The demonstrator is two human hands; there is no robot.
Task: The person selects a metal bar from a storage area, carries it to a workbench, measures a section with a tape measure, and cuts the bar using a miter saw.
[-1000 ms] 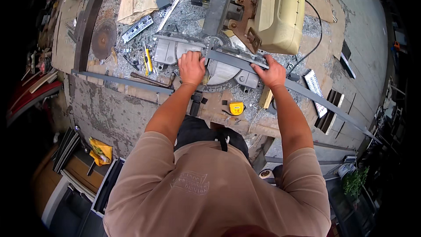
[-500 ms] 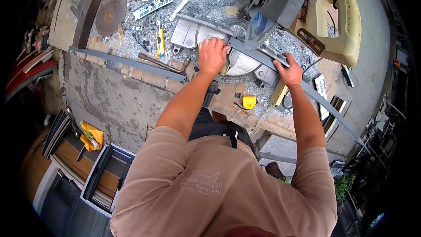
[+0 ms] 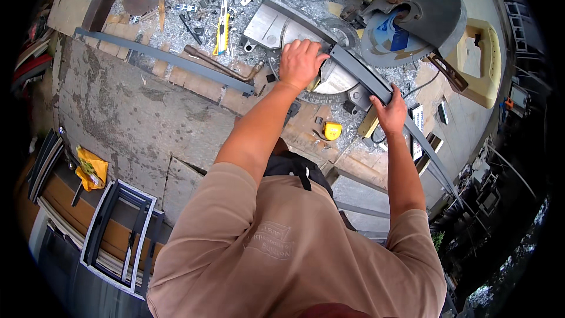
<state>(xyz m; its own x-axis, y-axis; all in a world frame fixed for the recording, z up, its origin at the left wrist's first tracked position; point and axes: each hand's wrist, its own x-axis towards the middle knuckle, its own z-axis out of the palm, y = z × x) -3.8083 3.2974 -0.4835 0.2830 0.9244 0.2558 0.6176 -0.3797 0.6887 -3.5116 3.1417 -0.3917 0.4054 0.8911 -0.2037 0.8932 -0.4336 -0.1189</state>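
Observation:
On the bench stands a mitre saw with a silver base (image 3: 263, 30) and a round blade (image 3: 381, 41) under a grey guard (image 3: 425, 9). A long grey metal profile (image 3: 360, 70) lies across the saw base and runs down to the right past the bench. My right hand (image 3: 391, 112) is closed around it, thumb on the near side. My left hand (image 3: 301, 63) rests over the saw base, fingers bent together and thumb towards the profile's end. What lies under its fingers is hidden.
A yellow utility knife (image 3: 222, 28), a bent rod tool (image 3: 226, 65) and another grey profile (image 3: 165, 59) lie left of the saw. A yellow tape measure (image 3: 332, 131) sits at the near bench edge. Metal chips cover the bench. A pale saw handle (image 3: 485, 62) juts out right.
The view has shifted, moving the bench up in it. The saw head stands farther from the profile's end, showing more blade. My right hand remains on the profile, my left over the base.

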